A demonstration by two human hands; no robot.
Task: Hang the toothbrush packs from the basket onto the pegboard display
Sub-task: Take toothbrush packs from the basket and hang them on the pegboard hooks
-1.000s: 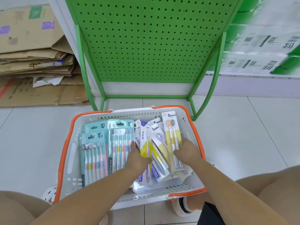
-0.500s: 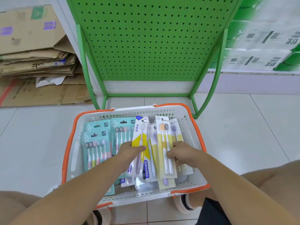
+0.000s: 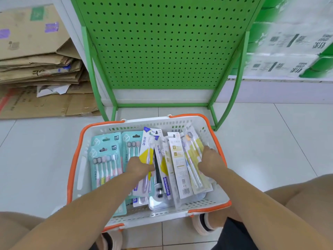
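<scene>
A white basket with an orange rim [image 3: 219,147] stands on the floor in front of the green pegboard display [image 3: 162,42]. It holds several toothbrush packs: teal multi-packs [image 3: 105,159] on the left, white and yellow packs [image 3: 177,166] in the middle and right. My left hand [image 3: 138,166] grips a white and yellow pack [image 3: 146,147], lifted upright at the basket's middle. My right hand [image 3: 210,159] holds a yellow two-brush pack [image 3: 193,156] tilted near the right wall. No hooks show on the visible part of the pegboard.
Flattened cardboard [image 3: 36,65] is piled on the floor at the left. Green and white cartons [image 3: 292,51] are stacked behind the stand on the right. My knees and shoes flank the basket on the white tiled floor [image 3: 270,141].
Both hands have gone from lying on the packs to lifting them; the left one has raised a white and yellow pack, the right one has shifted the yellow packs towards the right wall.
</scene>
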